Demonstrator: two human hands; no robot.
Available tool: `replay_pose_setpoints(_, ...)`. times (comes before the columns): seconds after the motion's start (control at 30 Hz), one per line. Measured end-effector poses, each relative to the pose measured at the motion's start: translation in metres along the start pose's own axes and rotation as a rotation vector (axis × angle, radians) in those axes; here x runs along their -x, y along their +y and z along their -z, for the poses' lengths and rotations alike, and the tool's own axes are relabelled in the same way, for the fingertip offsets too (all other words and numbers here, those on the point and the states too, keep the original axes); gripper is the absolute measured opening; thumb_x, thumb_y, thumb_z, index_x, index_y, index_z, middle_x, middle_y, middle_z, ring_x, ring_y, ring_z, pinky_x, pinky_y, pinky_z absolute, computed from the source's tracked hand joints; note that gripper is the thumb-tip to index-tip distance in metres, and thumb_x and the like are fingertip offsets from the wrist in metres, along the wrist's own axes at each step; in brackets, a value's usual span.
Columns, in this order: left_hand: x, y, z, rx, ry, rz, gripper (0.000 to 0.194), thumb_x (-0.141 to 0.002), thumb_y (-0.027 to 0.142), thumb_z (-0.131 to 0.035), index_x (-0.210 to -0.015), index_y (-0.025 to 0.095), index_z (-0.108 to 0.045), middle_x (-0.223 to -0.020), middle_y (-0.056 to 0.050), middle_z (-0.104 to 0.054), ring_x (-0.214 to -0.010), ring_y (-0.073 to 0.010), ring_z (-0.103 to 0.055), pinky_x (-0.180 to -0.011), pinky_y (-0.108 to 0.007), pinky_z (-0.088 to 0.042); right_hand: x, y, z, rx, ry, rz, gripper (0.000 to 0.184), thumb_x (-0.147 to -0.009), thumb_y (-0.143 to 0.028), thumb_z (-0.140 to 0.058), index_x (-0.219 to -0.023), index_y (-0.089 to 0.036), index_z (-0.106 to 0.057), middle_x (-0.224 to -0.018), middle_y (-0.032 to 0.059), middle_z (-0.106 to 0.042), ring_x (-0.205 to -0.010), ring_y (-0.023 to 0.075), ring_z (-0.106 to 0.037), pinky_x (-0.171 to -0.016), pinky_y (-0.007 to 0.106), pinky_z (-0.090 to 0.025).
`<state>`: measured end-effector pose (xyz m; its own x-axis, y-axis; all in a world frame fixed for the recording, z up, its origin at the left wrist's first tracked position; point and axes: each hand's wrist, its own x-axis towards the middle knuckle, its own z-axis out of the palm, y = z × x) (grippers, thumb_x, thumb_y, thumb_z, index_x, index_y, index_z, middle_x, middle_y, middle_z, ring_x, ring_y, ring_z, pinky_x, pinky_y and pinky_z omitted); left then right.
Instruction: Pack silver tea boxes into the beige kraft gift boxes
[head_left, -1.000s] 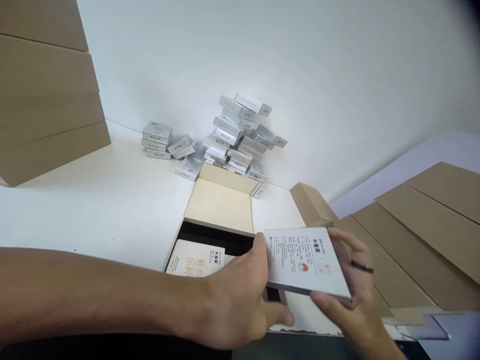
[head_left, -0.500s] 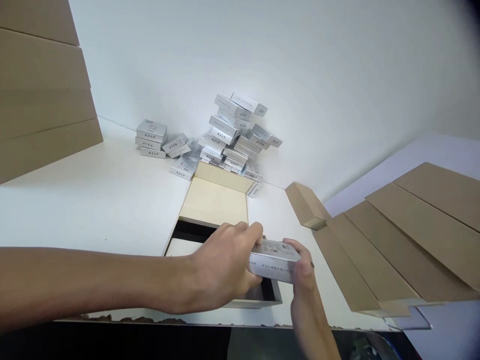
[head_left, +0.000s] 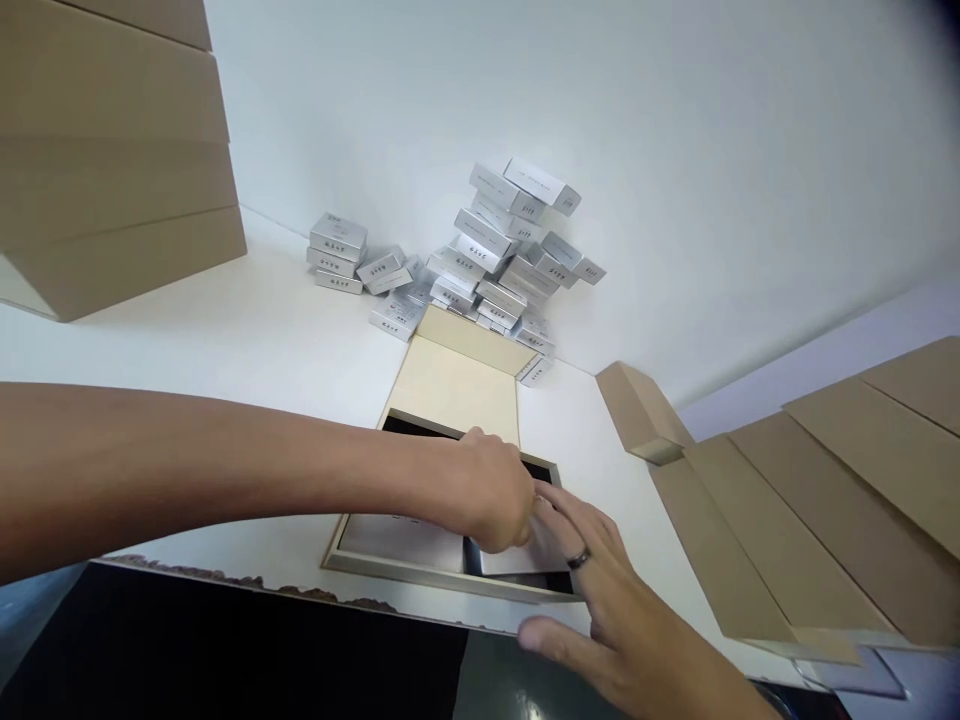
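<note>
Near edge: the white table (head_left: 285,350) has a chipped front edge with brown core showing; below it, a black area and a grey-green surface.
Right hand: the right hand (head_left: 600,580) has its fingers extended and thumb spread, grip released; dark ring (head_left: 578,560) on one finger.
Left hand: the left hand (head_left: 499,490) is curled over the box interior, beside the right fingers. Fingertips hidden; cannot tell whether it grasps anything.
Open box: the cream box (head_left: 450,578) sits on the table at the near edge, dark inside.
Packs inside: left pack (head_left: 405,545) lies flat, a few marks showing, unreadable; right pack (head_left: 517,562) lies under the hands, partly covered.
Lid: the cream lid (head_left: 457,385) lies open toward the far side, its end flap raised.
Side stock: plain brown cartons, left (head_left: 120,180) and right (head_left: 795,500); smaller brown box (head_left: 637,405) near the right ones. No print legible.
Silver packs: uneven pile (head_left: 484,233) behind the lid, short stack (head_left: 337,238) farther left; dark characters on their sides, too small to read.
Room: plain white wall (head_left: 712,150) at far side.
</note>
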<state>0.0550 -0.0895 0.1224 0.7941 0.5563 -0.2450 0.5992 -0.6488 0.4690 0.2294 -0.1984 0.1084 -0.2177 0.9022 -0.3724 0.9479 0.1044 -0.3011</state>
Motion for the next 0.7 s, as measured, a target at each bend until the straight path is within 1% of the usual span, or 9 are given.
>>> replay_pose_setpoints(0.07,0.012,-0.003,0.006,-0.061,-0.083,0.015,0.012,-0.089,0.024,-0.064,-0.095,0.022,-0.074,-0.108,-0.011,-0.075,-0.106,-0.0337,-0.066,-0.087,-0.043,-0.05,-0.007,-0.003,0.011,0.068,-0.09,0.065,0.087,-0.089,-0.053,-0.068,-0.156,-0.042,-0.016,-0.163,-0.0012,-0.019,-0.151,0.0255,-0.014,-0.121,0.046,-0.03)
replay_pose_setpoints(0.17,0.03,-0.018,0.015,-0.069,-0.164,0.097,0.034,-0.095,0.05,-0.054,-0.102,0.021,-0.07,-0.103,-0.011,-0.074,-0.091,-0.0315,-0.069,-0.067,-0.037,-0.049,-0.021,-0.01,0.021,0.223,-0.099,0.22,0.09,-0.086,-0.044,-0.074,-0.155,-0.043,-0.018,-0.162,0.0006,-0.021,-0.15,0.0289,-0.011,-0.122,0.053,-0.024)
replay_pose_setpoints(0.23,0.041,-0.028,0.015,-0.057,-0.213,0.142,0.05,-0.085,0.067,-0.061,-0.103,0.021,-0.067,-0.099,-0.008,-0.074,-0.087,-0.0303,-0.068,-0.063,-0.035,-0.048,-0.03,-0.016,0.023,0.263,-0.14,0.292,0.083,-0.087,-0.036,-0.073,-0.153,-0.043,-0.024,-0.156,0.0044,-0.029,-0.144,0.0314,-0.025,-0.116,0.055,-0.033)
replay_pose_setpoints(0.27,0.045,-0.032,0.013,-0.066,-0.229,0.147,0.055,-0.077,0.068,-0.07,-0.105,0.021,-0.065,-0.099,-0.006,-0.074,-0.088,-0.03,-0.068,-0.065,-0.035,-0.048,-0.034,-0.018,0.024,0.269,-0.161,0.295,0.078,-0.087,-0.035,-0.072,-0.151,-0.041,-0.029,-0.149,0.0072,-0.036,-0.137,0.0318,-0.036,-0.11,0.054,-0.04)
replay_pose_setpoints(0.37,0.053,-0.035,-0.003,-0.188,-0.206,0.099,0.077,-0.056,0.049,-0.093,-0.118,0.02,-0.058,-0.109,-0.006,-0.07,-0.098,-0.0307,-0.065,-0.081,-0.037,-0.05,-0.043,-0.022,0.022,0.33,-0.195,0.265,0.059,-0.088,-0.038,-0.07,-0.141,-0.032,-0.046,-0.117,0.0098,-0.051,-0.105,0.0301,-0.054,-0.089,0.051,-0.052)
replay_pose_setpoints(0.43,0.052,-0.033,-0.014,-0.273,-0.151,0.049,0.085,-0.058,0.04,-0.094,-0.129,0.017,-0.054,-0.115,-0.011,-0.067,-0.1,-0.032,-0.065,-0.087,-0.039,-0.049,-0.047,-0.022,0.02,0.385,-0.215,0.285,0.059,-0.085,-0.04,-0.072,-0.138,-0.027,-0.05,-0.108,0.0099,-0.053,-0.096,0.0306,-0.056,-0.083,0.052,-0.053)
replay_pose_setpoints(0.5,0.048,-0.031,-0.02,-0.294,-0.116,0.015,0.086,-0.061,0.037,-0.092,-0.135,0.016,-0.053,-0.116,-0.014,-0.067,-0.099,-0.0339,-0.066,-0.088,-0.041,-0.05,-0.05,-0.022,0.019,0.424,-0.217,0.328,0.06,-0.083,-0.038,-0.074,-0.136,-0.024,-0.053,-0.111,0.0119,-0.054,-0.097,0.0323,-0.057,-0.084,0.053,-0.053)
replay_pose_setpoints(0.6,0.037,-0.027,-0.016,-0.267,-0.206,0.022,0.086,-0.058,0.037,-0.093,-0.135,0.023,-0.057,-0.116,-0.017,-0.068,-0.095,-0.04,-0.068,-0.08,-0.049,-0.055,-0.056,-0.028,0.021,0.477,-0.221,0.354,0.053,-0.082,-0.038,-0.075,-0.129,-0.021,-0.06,-0.11,0.0129,-0.056,-0.092,0.0309,-0.059,-0.079,0.05,-0.055)
replay_pose_setpoints(0.7,0.027,-0.022,-0.006,-0.251,-0.332,0.152,0.096,-0.043,0.028,-0.099,-0.131,0.032,-0.061,-0.116,-0.015,-0.069,-0.094,-0.046,-0.068,-0.077,-0.058,-0.058,-0.06,-0.036,0.022,0.571,-0.278,0.341,0.042,-0.081,-0.036,-0.076,-0.117,-0.017,-0.067,-0.098,0.0115,-0.056,-0.08,0.0279,-0.059,-0.069,0.045,-0.056)
